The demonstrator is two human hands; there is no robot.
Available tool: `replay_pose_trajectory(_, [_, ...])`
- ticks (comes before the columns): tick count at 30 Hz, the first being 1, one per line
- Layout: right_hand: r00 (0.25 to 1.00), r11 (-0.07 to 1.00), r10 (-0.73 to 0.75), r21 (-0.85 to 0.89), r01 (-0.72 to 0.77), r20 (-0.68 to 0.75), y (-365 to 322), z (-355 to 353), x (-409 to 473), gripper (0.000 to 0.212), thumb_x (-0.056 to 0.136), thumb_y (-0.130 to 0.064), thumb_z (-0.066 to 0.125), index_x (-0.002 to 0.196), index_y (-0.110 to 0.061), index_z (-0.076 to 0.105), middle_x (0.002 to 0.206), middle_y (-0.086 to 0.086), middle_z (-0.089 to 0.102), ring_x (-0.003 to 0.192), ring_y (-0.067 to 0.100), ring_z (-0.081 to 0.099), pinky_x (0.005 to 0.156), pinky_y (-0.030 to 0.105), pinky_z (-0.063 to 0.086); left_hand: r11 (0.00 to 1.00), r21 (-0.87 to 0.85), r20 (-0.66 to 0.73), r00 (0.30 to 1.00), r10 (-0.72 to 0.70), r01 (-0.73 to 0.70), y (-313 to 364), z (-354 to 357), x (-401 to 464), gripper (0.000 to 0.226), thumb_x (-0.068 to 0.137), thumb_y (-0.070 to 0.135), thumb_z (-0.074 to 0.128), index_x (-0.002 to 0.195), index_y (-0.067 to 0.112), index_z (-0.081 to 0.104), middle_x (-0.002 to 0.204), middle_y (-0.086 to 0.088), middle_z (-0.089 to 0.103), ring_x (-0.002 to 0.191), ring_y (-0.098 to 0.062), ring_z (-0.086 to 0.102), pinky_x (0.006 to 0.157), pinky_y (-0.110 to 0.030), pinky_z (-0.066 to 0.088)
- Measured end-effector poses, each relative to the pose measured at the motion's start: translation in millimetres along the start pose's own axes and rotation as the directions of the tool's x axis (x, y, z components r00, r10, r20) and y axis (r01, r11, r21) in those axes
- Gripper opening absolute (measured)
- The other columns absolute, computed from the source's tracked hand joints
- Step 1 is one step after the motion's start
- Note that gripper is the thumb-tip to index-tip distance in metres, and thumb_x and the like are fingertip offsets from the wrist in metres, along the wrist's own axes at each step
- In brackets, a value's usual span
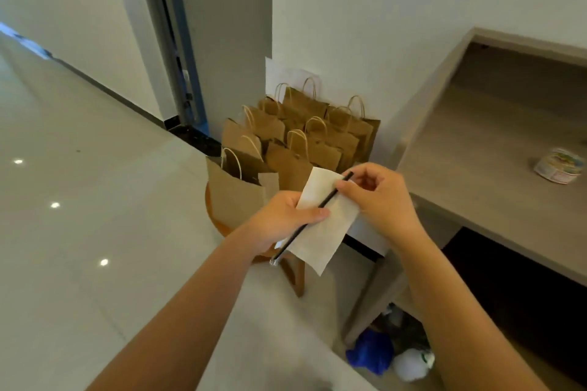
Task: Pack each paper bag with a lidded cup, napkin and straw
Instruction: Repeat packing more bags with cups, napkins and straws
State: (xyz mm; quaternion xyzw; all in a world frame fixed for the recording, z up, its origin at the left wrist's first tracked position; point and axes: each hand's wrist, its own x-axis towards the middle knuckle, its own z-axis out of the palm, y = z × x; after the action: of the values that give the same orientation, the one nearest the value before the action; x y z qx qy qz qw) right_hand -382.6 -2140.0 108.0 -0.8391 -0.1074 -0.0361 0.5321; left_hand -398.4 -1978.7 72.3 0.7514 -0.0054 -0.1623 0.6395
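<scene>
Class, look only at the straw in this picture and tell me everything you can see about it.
The straw is thin, straight and black, with what looks like a clear wrapper at its lower end. It lies slanted across a white napkin, upper end toward the right. The right hand pinches its upper end; the left hand holds it against the napkin with the thumb near the middle. It is held in the air in front of the brown paper bags, not yet in one.

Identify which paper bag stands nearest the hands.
The front-left paper bag, at the stool's near edge, its mouth open just beyond the left hand; the other bags cluster behind it toward the wall.
</scene>
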Motion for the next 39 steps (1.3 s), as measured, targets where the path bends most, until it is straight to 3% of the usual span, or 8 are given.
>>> replay_pose_trajectory(7, [0.989, 0.992, -0.122, -0.044, 0.118, -0.087, -5.2, 74.9, 79.8, 0.004, 0.091, -0.022, 0.059, 0.093, -0.023, 0.055, 0.084, -0.016, 0.055, 0.079, 0.002, 0.056, 0.061, 0.01, 0.043, 0.984, 0.165, -0.297, 0.955, -0.021, 0.073, -29.2, -96.8, 41.5, 0.031, 0.087, 0.017, 0.066, 0.117, 0.012, 0.06, 0.106, 0.002, 0.06, 0.102, -0.015, 0.058, 0.095, -0.031, 0.049])
replay_pose_trajectory(12, [0.98, 0.982, -0.18, -0.066, 0.175, -0.083, -2.6, 118.7, 145.8, 0.006, 0.093, -0.017, 0.056, 0.097, -0.021, 0.053, 0.082, -0.018, 0.05, 0.075, 0.0, 0.052, 0.06, 0.003, 0.042, 0.972, 0.208, -0.472, 0.881, 0.003, 0.108, -39.4, -178.7, 90.2, 0.029, 0.09, 0.007, 0.058, 0.118, -0.001, 0.058, 0.116, -0.018, 0.062, 0.112, -0.029, 0.058, 0.102, -0.039, 0.044])
replay_pose_trajectory(17, [0.988, 0.978, -0.147, -0.141, 0.153, 0.055, 16.8, 157.8, 188.7, 0.008, 0.093, -0.017, 0.056, 0.097, -0.024, 0.054, 0.083, -0.022, 0.05, 0.078, -0.003, 0.053, 0.061, 0.004, 0.043, 0.94, 0.304, -0.526, 0.85, 0.03, 0.155, -39.9, -230.7, 138.1, 0.021, 0.094, 0.019, 0.054, 0.112, 0.013, 0.063, 0.107, 0.0, 0.062, 0.105, -0.014, 0.057, 0.099, -0.029, 0.043])
replay_pose_trajectory(22, [0.986, 0.98, -0.077, -0.173, 0.102, 0.146, 38.5, 193.8, 211.0, 0.009, 0.092, -0.017, 0.057, 0.098, -0.024, 0.058, 0.086, -0.014, 0.056, 0.08, -0.001, 0.056, 0.067, 0.008, 0.044, 0.924, 0.331, -0.437, 0.899, -0.027, 0.189, -49.6, -252.9, 179.4, 0.02, 0.093, 0.021, 0.056, 0.111, 0.017, 0.064, 0.111, 0.001, 0.062, 0.106, -0.013, 0.056, 0.094, -0.025, 0.041])
replay_pose_trajectory(26, [0.987, 0.979, 0.03, -0.205, 0.003, 0.158, 54.5, 227.1, 229.1, 0.008, 0.093, -0.017, 0.056, 0.094, -0.025, 0.057, 0.083, -0.013, 0.055, 0.077, 0.002, 0.054, 0.063, 0.01, 0.042, 0.922, 0.339, -0.356, 0.933, -0.056, 0.185, -50.0, -273.4, 207.7, 0.024, 0.094, 0.021, 0.055, 0.117, 0.018, 0.06, 0.109, 0.005, 0.058, 0.101, -0.008, 0.052, 0.072, -0.013, 0.04])
replay_pose_trajectory(32, [0.952, 0.939, 0.252, -0.283, -0.196, 0.175, 80.3, 276.8, 244.2, 0.009, 0.093, -0.013, 0.056, 0.088, -0.02, 0.053, 0.07, -0.012, 0.047, 0.063, 0.002, 0.046, 0.057, 0.009, 0.039, 0.869, 0.486, -0.183, 0.983, -0.003, 0.093, -47.4, -299.1, 241.9, 0.027, 0.097, 0.021, 0.05, 0.123, 0.017, 0.058, 0.118, 0.003, 0.059, 0.108, -0.006, 0.051, 0.09, -0.017, 0.038])
replay_pose_trajectory(35, [0.931, 0.917, 0.318, -0.308, -0.254, 0.181, 88.0, 294.8, 253.9, 0.006, 0.091, -0.013, 0.059, 0.095, -0.017, 0.058, 0.075, -0.013, 0.049, 0.069, -0.002, 0.046, 0.06, 0.005, 0.038, 0.841, 0.541, -0.053, 0.998, 0.015, 0.016, -48.0, -304.7, 253.2, 0.028, 0.097, 0.022, 0.05, 0.123, 0.016, 0.058, 0.122, 0.002, 0.06, 0.109, -0.006, 0.052, 0.087, -0.015, 0.037])
replay_pose_trajectory(39, [0.884, 0.888, 0.425, -0.281, -0.365, 0.195, 90.3, 302.3, 260.0, 0.025, 0.09, -0.019, 0.062, 0.115, -0.015, 0.058, 0.096, -0.009, 0.055, 0.089, 0.005, 0.052, 0.075, 0.007, 0.041, 0.818, 0.575, 0.061, 0.998, -0.016, -0.021, -52.2, -307.0, 262.7, 0.029, 0.097, 0.022, 0.051, 0.125, 0.019, 0.058, 0.123, 0.002, 0.061, 0.113, -0.008, 0.055, 0.09, -0.016, 0.04])
